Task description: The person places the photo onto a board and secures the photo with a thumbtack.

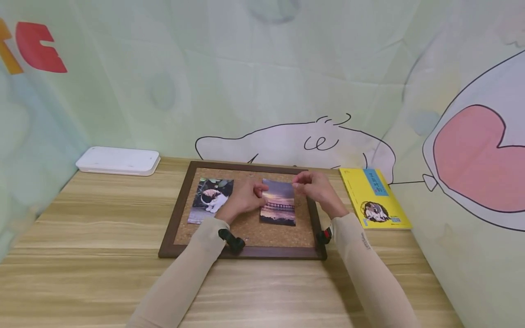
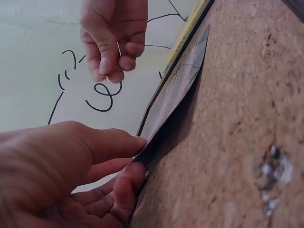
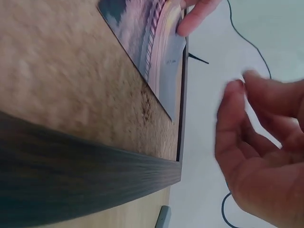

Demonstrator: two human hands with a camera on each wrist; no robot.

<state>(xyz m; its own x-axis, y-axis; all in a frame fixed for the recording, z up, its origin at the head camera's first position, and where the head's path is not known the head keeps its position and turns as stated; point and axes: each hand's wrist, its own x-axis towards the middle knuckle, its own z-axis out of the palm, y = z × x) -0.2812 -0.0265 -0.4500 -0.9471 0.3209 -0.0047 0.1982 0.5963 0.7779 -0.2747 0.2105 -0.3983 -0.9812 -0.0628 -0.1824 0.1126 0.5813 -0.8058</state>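
A corkboard [image 1: 242, 234] with a dark frame lies on the wooden table. My left hand [image 1: 243, 198] pinches the left edge of a sunset photo [image 1: 279, 214] between thumb and fingers, and the left wrist view shows the photo tilted off the cork. Above the photo's upper right corner, my right hand [image 1: 320, 189] holds a pin [image 2: 118, 49], whose thin metal shaft shows among its fingers; its head is hidden. A cat photo [image 1: 209, 198] lies on the board's left half, partly behind my left hand. Clear push pins [image 2: 275, 175] stand in the cork in the left wrist view.
A white flat case [image 1: 118, 160] stands at the table's back left. Right of the board lies a yellow book [image 1: 361, 187]. A printed cloth backdrop [image 1: 246, 91] rises behind the table and along its sides.
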